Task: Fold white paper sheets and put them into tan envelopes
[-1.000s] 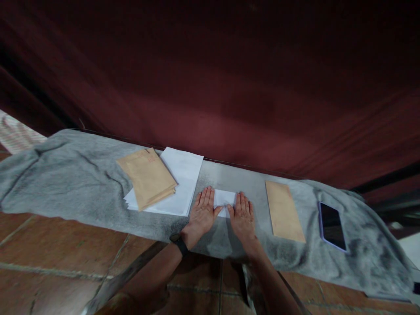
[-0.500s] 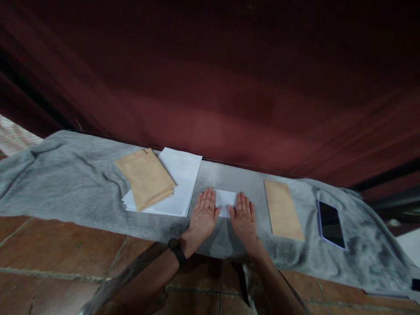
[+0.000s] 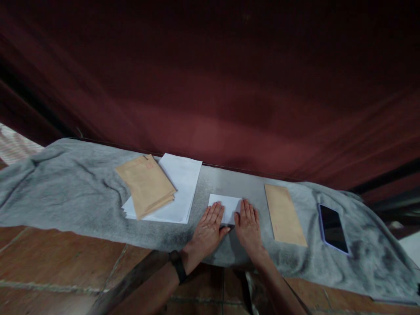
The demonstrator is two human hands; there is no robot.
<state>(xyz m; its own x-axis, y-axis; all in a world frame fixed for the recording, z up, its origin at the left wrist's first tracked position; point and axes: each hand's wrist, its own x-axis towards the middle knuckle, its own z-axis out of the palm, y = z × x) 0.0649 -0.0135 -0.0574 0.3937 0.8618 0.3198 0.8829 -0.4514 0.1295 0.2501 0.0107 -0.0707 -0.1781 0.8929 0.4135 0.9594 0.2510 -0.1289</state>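
Note:
A small folded white paper lies on a grey cloth that covers a low bench. My left hand rests flat, fingers stretched out, on the paper's near left edge. My right hand lies flat beside it on the paper's near right corner. A dark watch band is on my left wrist. Neither hand holds anything.
To the left, a pile of brown envelopes sits on a stack of white sheets. A single brown envelope lies right of my hands, then a phone face up. A dark red curtain hangs behind; tiled floor lies below.
Both hands have slid toward me off the middle of the white paper, so more of the paper shows. The hands stay flat and open.

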